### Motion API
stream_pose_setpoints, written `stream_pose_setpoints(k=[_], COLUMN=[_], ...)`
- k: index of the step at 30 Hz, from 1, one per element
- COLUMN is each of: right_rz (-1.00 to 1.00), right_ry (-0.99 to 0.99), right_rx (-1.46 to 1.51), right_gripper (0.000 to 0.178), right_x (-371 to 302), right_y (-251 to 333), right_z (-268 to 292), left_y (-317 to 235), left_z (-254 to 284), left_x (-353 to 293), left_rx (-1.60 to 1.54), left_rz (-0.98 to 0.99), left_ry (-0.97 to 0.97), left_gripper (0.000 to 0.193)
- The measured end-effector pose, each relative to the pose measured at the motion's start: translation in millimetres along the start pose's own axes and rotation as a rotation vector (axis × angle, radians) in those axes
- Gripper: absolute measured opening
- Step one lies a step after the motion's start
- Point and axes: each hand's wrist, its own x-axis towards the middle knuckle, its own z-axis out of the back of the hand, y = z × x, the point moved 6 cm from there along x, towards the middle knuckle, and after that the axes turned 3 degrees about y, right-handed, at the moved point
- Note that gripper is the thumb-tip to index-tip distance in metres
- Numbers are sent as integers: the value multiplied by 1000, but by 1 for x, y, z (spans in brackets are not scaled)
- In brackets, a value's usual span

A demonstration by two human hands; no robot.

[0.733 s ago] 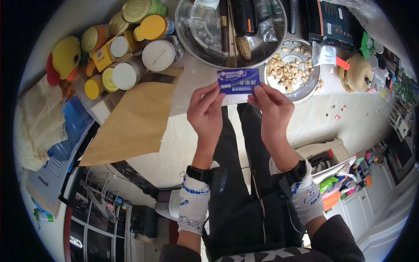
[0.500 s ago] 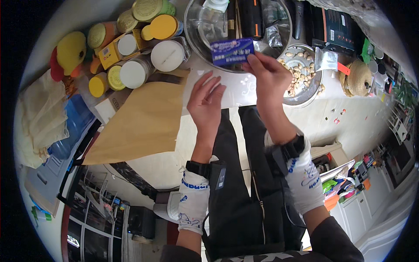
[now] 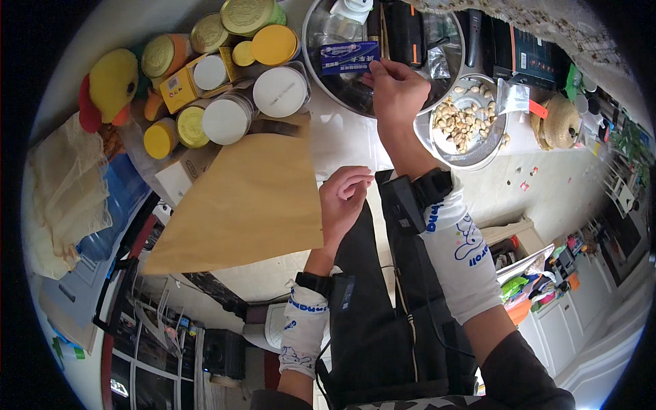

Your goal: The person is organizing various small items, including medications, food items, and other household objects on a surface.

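My right hand reaches over a large round metal bowl, its fingers pinched on the right edge of a flat blue card. The card lies above the bowl's inside, near its left wall. Inside the bowl are a black case with an orange strip, a white plastic piece and a clear plastic packet. My left hand hangs by the table's front edge, beside a brown paper sheet. Its fingers are curled together with nothing seen in them.
Lidded jars, among them a white-lidded jar, crowd the back left near a yellow plush duck. To the bowl's right sits a mesh strainer holding nuts in shells. Beyond it are a red-handled item and a woven basket.
My right hand has carried the blue card up and left, farther over the bowl. My left hand has drawn back toward me, and its spread fingers have curled in.
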Motion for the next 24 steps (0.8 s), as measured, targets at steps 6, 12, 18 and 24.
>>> stream_pose_setpoints(k=[6,12,18,24], right_rz=[187,225,329,418], right_ry=[-21,68,75,132], right_rx=[-538,-760,-738,-564], right_gripper=[25,24,22,13], right_x=[-1,-1,-6,-25], right_y=[24,25,35,62], right_z=[2,-4,4,49], left_y=[0,0,7,22], left_z=[17,28,27,11], left_x=[2,0,2,10], left_rx=[2,-53,46,172], left_rz=[8,56,121,195], left_ry=[-9,-16,-3,-7], left_gripper=[19,14,12,14])
